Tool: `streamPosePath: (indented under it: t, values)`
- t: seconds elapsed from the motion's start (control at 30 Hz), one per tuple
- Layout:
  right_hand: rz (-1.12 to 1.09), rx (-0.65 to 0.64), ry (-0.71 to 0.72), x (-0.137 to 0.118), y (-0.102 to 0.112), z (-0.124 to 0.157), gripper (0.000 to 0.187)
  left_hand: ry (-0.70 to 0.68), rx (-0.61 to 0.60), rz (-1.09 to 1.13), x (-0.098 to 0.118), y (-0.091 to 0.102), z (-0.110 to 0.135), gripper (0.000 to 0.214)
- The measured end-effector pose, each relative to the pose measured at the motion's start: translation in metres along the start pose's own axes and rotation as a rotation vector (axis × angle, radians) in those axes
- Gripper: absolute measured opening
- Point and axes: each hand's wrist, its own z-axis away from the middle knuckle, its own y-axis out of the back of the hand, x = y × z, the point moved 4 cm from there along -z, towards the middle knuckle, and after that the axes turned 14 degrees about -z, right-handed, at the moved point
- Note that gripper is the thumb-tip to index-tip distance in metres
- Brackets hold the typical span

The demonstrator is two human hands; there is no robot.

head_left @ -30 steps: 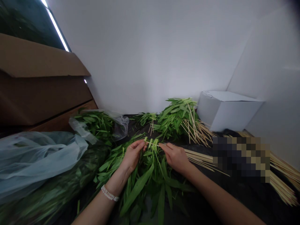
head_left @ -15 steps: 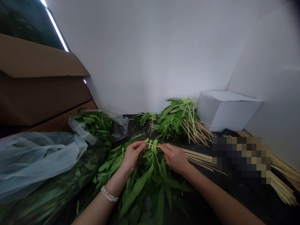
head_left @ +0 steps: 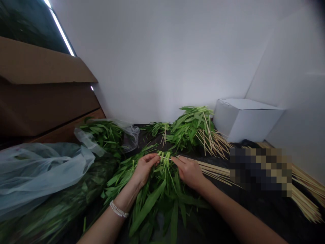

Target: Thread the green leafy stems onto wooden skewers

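Note:
Several pale green stems of leafy greens [head_left: 166, 160] are threaded side by side on a thin bamboo skewer [head_left: 164, 157] between my hands, their long leaves hanging down toward me. My left hand [head_left: 144, 167] is closed in a pinch on a green stem at the skewer's left end; the exact grip is partly hidden by the fingers. On the other side, my right hand [head_left: 189, 171] is closed around the skewer, its thumb and forefinger close to the threaded stems. Loose greens [head_left: 119, 176] lie beside my left hand. Bare skewers [head_left: 215, 171] stick out to the right, behind my right hand.
A pile of skewered greens [head_left: 190, 125] lies against the wall, with a smaller bunch [head_left: 158, 128] beside it. Bagged greens [head_left: 101, 135] and a translucent plastic bag [head_left: 43, 173] are at left, below a cardboard box [head_left: 45, 105]. A white box [head_left: 243, 118] and skewer bundles [head_left: 307, 205] are at right.

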Motion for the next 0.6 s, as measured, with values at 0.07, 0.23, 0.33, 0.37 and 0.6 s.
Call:
streamPosePath:
  t: [0.07, 0.23, 0.33, 0.37, 0.6]
  values:
    - [-0.003, 0.002, 0.0, 0.0, -0.0002, 0.0001, 0.044, 0.007, -0.001, 0.004, -0.0008, -0.0001, -0.0001, 0.035]
    - [-0.02, 0.011, 0.001, 0.0002, -0.0008, 0.0001, 0.044, 0.06, 0.001, 0.004, -0.0013, 0.0004, 0.0025, 0.034]
    - [-0.027, 0.014, -0.003, 0.0002, -0.0018, 0.0002, 0.045, 0.092, -0.016, 0.003, -0.0021, -0.0007, 0.004, 0.035]
    - [-0.03, 0.014, -0.005, 0.0001, -0.0021, 0.0001, 0.045, 0.096, -0.019, -0.003, -0.0026, -0.001, 0.0041, 0.035]
    - [-0.05, 0.028, 0.004, -0.0021, 0.0012, -0.0013, 0.043, 0.011, -0.062, -0.011, -0.0002, -0.0031, 0.0033, 0.03]
